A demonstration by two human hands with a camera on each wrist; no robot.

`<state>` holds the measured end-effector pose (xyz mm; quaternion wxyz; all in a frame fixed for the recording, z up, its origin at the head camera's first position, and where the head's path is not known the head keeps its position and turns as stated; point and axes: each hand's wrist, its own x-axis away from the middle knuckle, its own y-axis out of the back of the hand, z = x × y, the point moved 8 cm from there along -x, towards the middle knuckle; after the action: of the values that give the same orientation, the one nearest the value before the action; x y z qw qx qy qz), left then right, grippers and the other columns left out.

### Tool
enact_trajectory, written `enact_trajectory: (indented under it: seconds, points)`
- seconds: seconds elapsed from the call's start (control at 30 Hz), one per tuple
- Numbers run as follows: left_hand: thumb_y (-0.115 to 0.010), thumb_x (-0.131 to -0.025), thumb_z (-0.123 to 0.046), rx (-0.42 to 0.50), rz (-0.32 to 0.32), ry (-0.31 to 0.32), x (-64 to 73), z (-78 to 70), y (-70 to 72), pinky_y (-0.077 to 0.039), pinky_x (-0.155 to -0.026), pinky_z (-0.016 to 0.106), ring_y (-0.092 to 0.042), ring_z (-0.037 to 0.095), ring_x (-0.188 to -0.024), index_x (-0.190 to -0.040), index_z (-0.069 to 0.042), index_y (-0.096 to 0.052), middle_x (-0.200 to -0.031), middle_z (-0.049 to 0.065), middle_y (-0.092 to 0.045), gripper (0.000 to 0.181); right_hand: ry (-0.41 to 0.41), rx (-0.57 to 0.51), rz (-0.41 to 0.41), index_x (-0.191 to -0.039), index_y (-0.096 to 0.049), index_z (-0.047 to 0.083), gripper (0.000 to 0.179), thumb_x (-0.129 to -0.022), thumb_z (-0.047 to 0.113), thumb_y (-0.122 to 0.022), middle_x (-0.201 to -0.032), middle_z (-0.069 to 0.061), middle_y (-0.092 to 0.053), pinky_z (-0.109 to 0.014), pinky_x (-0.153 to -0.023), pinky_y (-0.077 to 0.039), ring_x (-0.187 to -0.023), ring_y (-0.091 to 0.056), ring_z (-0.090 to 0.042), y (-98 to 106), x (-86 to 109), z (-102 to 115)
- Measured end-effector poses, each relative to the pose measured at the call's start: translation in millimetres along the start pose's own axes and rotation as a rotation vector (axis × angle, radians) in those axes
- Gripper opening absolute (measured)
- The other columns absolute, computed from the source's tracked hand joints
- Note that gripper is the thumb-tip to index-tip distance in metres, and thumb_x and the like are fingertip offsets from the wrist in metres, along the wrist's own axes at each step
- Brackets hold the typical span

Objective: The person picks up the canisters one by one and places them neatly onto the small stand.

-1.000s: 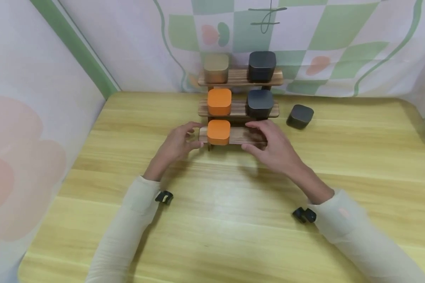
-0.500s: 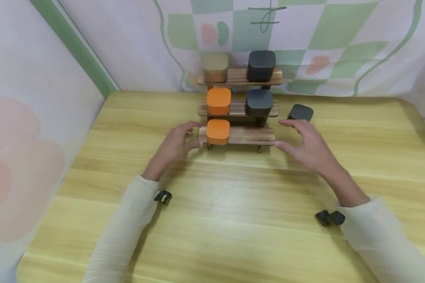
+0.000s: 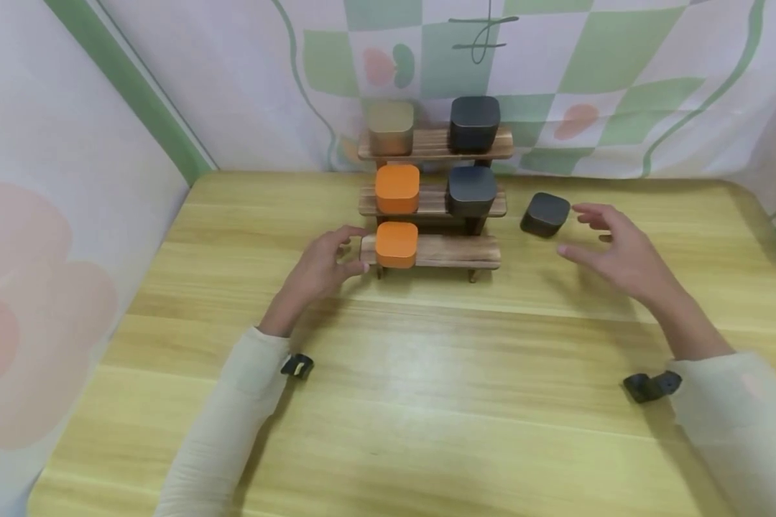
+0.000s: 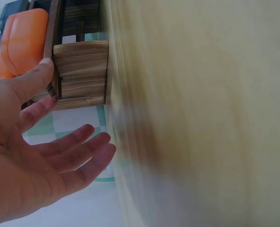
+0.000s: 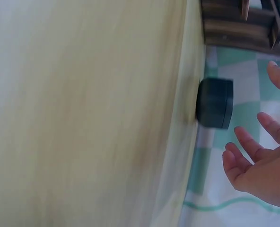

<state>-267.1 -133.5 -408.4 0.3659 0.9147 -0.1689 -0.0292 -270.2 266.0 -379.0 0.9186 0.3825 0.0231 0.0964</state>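
A three-tier wooden display stand [image 3: 459, 251] bears orange and black rounded-square tins. My left hand [image 3: 321, 266] pinches the left end of its lowest shelf between thumb and index finger; in the left wrist view the other fingers extend loosely. On that shelf sits an orange tin [image 3: 396, 244]. To the right of the stand, a black tin [image 3: 546, 214] sits on the table. My right hand [image 3: 627, 251] hovers at this tin's right side, thumb and fingers spread and nothing held. In the right wrist view a gap shows between the fingers and the black tin [image 5: 214, 103].
The middle shelf carries an orange tin [image 3: 397, 188] and a black tin [image 3: 470, 190]. Up top are a gold-topped tin [image 3: 391, 128] and another black tin [image 3: 475, 123]. A patterned curtain [image 3: 530, 72] hangs right behind the wooden table [image 3: 427, 388].
My right hand has moved rightward from the lowest shelf, past its right end, to beside the loose black tin. The left hand has stayed at the shelf's left end.
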Motion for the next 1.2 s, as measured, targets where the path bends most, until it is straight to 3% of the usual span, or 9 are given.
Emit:
enact_trajectory:
  seconds: [0.3, 0.5, 0.67, 0.97, 1.2]
  points:
    - [-0.073, -0.094, -0.019, -0.002, -0.001, -0.014, -0.8, 1.4, -4.6, -0.047, -0.101, 0.05, -0.052, 0.038, -0.124, -0.145, -0.014, -0.05, -0.142, 0.021, -0.052, 0.056, -0.072, 0.034, 0.032, -0.159, -0.021, 0.006, 0.091, -0.091, 0.033, -0.075, -0.151, -0.034, -0.031, -0.073, -0.103, -0.026, -0.131, -0.029, -0.059, 20.2, -8.4, -30.0]
    - [-0.072, -0.094, -0.021, -0.042, -0.003, -0.005, -0.9, 0.0, -5.8, -0.048, -0.099, 0.049, -0.053, 0.037, -0.122, -0.146, -0.015, -0.049, -0.143, 0.018, -0.051, 0.057, -0.11, -0.001, 0.07, -0.161, -0.012, 0.01, 0.095, -0.092, 0.031, -0.075, -0.154, -0.035, -0.023, -0.076, -0.104, -0.022, -0.134, -0.023, -0.059, 30.4, -13.0, -54.7]
    - [-0.072, -0.095, -0.022, -0.045, -0.002, 0.014, 1.6, -0.8, -2.8, -0.048, -0.1, 0.05, -0.052, 0.038, -0.123, -0.147, -0.016, -0.048, -0.144, 0.019, -0.049, 0.058, -0.11, -0.023, 0.079, -0.161, -0.012, 0.01, 0.095, -0.092, 0.027, -0.075, -0.153, -0.036, -0.025, -0.074, -0.105, -0.023, -0.132, -0.026, -0.058, 31.7, -19.2, -67.7]
    - [-0.072, -0.095, -0.021, -0.028, -0.01, 0.005, 1.9, 0.4, -1.4, -0.048, -0.1, 0.05, -0.052, 0.038, -0.124, -0.146, -0.015, -0.049, -0.142, 0.021, -0.051, 0.057, -0.092, -0.062, 0.164, -0.162, -0.01, 0.016, 0.093, -0.094, 0.024, -0.072, -0.151, -0.032, -0.033, -0.069, -0.107, -0.027, -0.133, -0.032, -0.052, 18.9, -34.8, -64.9]
    - [-0.072, -0.094, -0.02, -0.014, -0.01, 0.002, 2.5, -0.7, -1.4, -0.047, -0.101, 0.05, -0.052, 0.039, -0.125, -0.146, -0.015, -0.049, -0.144, 0.02, -0.05, 0.057, -0.061, -0.05, 0.225, -0.16, -0.014, 0.009, 0.094, -0.091, 0.022, -0.076, -0.15, -0.034, -0.033, -0.07, -0.107, -0.025, -0.134, -0.031, -0.051, 3.4, -49.6, -52.1]
